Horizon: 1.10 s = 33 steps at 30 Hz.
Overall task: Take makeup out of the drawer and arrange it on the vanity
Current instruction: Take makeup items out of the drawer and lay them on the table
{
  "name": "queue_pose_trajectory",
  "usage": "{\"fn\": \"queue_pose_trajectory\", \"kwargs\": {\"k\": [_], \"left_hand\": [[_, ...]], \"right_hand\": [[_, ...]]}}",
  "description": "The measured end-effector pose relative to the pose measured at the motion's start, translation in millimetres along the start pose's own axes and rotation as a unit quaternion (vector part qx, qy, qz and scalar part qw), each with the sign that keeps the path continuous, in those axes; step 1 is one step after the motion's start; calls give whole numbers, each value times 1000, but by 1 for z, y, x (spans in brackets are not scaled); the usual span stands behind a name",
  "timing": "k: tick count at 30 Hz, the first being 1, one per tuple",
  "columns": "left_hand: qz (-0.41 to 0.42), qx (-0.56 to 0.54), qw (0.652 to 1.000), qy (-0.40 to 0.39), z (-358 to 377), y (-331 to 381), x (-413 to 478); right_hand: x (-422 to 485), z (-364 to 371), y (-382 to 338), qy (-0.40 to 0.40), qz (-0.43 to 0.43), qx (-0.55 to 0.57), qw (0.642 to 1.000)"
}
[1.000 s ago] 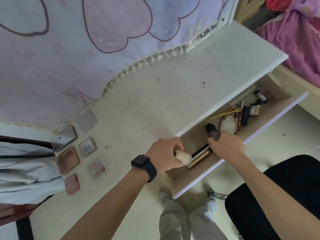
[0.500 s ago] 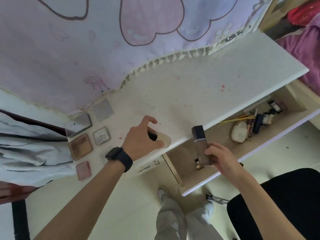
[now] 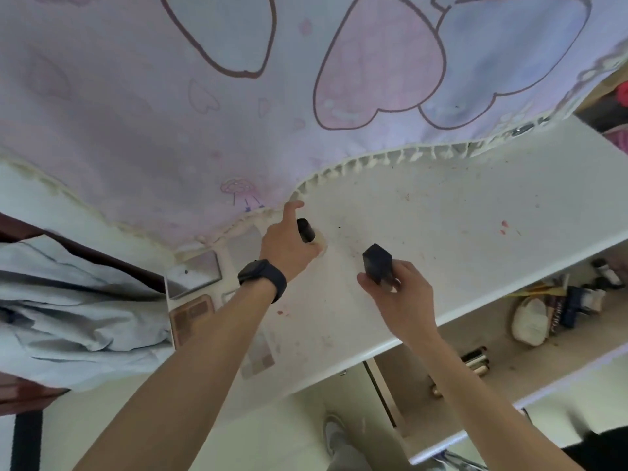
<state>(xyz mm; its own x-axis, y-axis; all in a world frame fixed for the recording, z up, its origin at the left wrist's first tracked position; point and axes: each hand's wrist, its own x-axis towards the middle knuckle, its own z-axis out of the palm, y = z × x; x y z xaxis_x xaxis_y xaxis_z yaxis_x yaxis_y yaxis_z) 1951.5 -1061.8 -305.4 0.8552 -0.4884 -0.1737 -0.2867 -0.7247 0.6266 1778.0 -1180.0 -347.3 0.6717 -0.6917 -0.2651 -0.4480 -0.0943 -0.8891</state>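
The white vanity top lies under both hands, the open drawer lower right of them, where the left hand curls around a round-capped bottle and the right hand grips a square-capped bottle just beside it.

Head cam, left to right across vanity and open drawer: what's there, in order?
Grey cloth → mirrored compact → left hand holding round-capped bottle → right hand holding square-capped bottle → gold tubes → white pouch.

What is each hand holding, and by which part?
The left hand grips a round black-capped bottle by its pale body. The right hand holds a square black-capped bottle by its lower body.
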Motion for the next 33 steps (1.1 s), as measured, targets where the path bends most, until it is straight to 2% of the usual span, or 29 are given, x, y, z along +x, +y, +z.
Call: {"fn": "queue_pose_trajectory", "kwargs": {"k": [3,7,11,16,21,29,33], "left_hand": [[21,-9,1000,11,8,-5,24],[48,-26,998,35,10,-10,41],[27,-67,997,17,14,-29,44],[25,-29,999,5,14,-45,59],[30,8,1000,1,11,-44,88],[59,22,998,-6,8,-51,107],[75,26,997,0,10,-56,115]], "right_hand": [[18,21,-1,22,-49,-32,998],[34,37,-1,40,-71,-58,995],[32,41,10,45,-79,-122,988],[34,53,12,74,-152,-200,965],[62,91,-9,45,-169,-191,966],[101,120,-21,113,-143,-175,968],[101,122,-14,117,-148,-177,966]]}}
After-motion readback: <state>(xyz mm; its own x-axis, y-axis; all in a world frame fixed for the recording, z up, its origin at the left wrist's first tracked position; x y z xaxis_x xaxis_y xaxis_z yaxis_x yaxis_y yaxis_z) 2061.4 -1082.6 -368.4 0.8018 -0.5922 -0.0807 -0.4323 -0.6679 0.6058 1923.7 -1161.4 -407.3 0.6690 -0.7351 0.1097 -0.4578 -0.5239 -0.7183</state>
